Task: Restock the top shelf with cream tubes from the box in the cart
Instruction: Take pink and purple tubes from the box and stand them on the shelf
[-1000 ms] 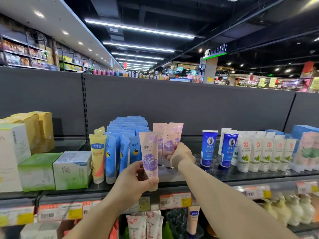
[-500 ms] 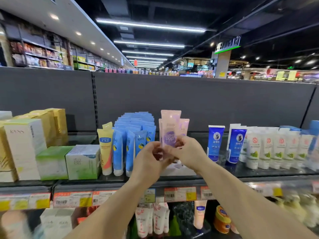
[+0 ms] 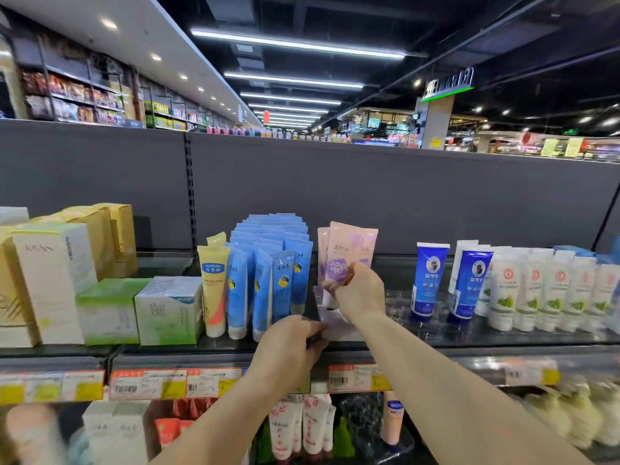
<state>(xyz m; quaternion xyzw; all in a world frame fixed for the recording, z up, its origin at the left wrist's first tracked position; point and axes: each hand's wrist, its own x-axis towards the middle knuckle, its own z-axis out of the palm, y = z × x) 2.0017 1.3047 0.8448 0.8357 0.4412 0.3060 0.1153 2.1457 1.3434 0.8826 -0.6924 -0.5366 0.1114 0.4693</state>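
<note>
Right hand (image 3: 360, 292) pinches flat, glossy pink tube (image 3: 339, 260) upright.

Right hand (image 3: 360, 293) pinches the front pink cream tube (image 3: 339, 260), upright on the top shelf (image 3: 469, 337) between blue tubes (image 3: 268, 273) and dark-blue tubes (image 3: 426, 280). Left hand (image 3: 288, 350), fingers curled, rests at the shelf edge.

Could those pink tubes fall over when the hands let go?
Yes, perhaps. The right hand holds the front one of the tall pink cream tubes, which stand upright close together; one nudge might tip them. The row of blue cream tubes stands right beside them and could topple too. The left hand is at the front edge of the dark glass shelf, where a knocked tube could drop.
</note>
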